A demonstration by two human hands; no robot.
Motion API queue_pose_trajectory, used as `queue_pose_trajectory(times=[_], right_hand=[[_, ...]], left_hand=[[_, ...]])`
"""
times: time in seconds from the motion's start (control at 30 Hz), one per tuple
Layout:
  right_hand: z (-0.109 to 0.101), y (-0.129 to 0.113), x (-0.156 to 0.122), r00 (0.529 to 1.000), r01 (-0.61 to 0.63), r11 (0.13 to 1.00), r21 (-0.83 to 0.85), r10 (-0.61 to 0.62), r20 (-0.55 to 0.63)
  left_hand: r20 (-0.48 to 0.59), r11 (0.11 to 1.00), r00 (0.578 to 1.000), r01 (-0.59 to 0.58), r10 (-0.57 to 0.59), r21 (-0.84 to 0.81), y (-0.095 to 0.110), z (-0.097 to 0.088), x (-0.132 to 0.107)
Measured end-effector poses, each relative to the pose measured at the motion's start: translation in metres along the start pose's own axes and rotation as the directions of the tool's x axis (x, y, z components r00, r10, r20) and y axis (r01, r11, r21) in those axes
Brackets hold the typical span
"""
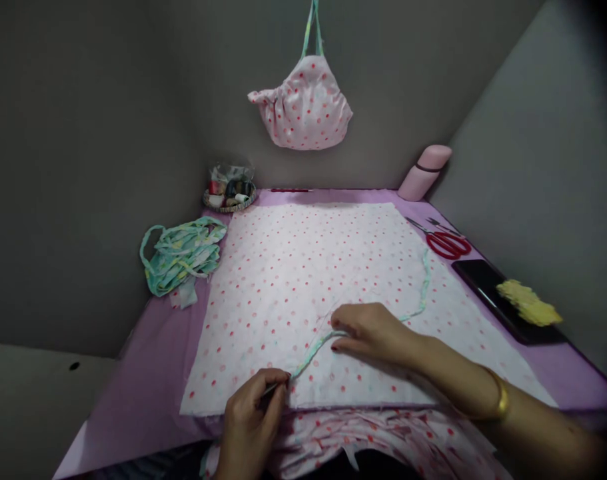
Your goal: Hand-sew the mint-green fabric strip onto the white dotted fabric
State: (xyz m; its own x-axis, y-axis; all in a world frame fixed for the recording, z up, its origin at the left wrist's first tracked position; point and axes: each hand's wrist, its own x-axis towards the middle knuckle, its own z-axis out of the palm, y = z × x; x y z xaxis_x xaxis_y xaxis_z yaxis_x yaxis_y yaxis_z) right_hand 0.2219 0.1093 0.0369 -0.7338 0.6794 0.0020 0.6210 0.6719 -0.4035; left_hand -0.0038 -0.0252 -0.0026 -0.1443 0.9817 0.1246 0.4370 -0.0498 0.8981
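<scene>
A narrow mint-green fabric strip [310,353] with yellow patches lies across a white cloth [303,267] with red dots. My left hand [256,407] is closed near the cloth's front edge, pinching the strip's near end between thumb and forefinger. Something thin and dark shows in these fingers, too small to make out. Further along, my right hand [368,330] curls its thumb and fingers around the strip. Past this hand the strip bends up towards the cloth's right side. A loose thread lies near my right fingertips.
A bundle of mint strips [183,253] and a basket of thread spools [229,197] sit left. On the right are red-handled scissors [448,243], a black phone [503,300] with yellow scraps [528,303], and a pink bottle [426,173]. A dotted pouch-like piece [310,107] hangs behind.
</scene>
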Motion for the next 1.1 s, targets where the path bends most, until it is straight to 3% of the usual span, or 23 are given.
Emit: queue_pose_trajectory(times=[0.13,0.3,0.43,0.6,0.77,0.9,1.1], right_hand=[[0.012,-0.003,-0.014,0.999,0.002,0.999,0.034,-0.004,0.036],[0.002,0.008,-0.015,0.996,-0.052,0.986,0.156,0.040,0.080],[-0.002,0.001,-0.015,0.990,-0.142,0.969,0.203,0.135,0.049],[0.012,-0.039,-0.018,0.964,-0.184,0.914,0.362,0.239,-0.113],[0.052,-0.083,-0.021,0.982,-0.114,0.872,0.477,0.173,-0.082],[0.069,-0.089,-0.023,0.984,-0.043,0.913,0.407,0.110,-0.144],[0.072,-0.089,-0.026,0.985,-0.128,0.978,0.162,0.144,-0.092]], left_hand=[[0.007,1.000,1.000,0.028,-0.028,0.004,-0.003,-0.003,-0.001],[-0.027,0.992,0.992,0.119,-0.120,-0.035,-0.002,-0.003,-0.003],[-0.002,0.993,0.994,0.110,-0.110,-0.031,-0.002,-0.003,-0.003],[-0.004,0.995,0.995,0.104,-0.104,-0.001,-0.005,-0.003,-0.003],[-0.027,0.995,0.994,0.104,-0.104,-0.005,-0.004,-0.003,-0.004],[-0.036,0.998,0.997,0.069,-0.069,-0.004,-0.002,-0.003,-0.002],[-0.049,0.998,0.997,0.056,-0.056,-0.001,-0.002,-0.001,-0.001]])
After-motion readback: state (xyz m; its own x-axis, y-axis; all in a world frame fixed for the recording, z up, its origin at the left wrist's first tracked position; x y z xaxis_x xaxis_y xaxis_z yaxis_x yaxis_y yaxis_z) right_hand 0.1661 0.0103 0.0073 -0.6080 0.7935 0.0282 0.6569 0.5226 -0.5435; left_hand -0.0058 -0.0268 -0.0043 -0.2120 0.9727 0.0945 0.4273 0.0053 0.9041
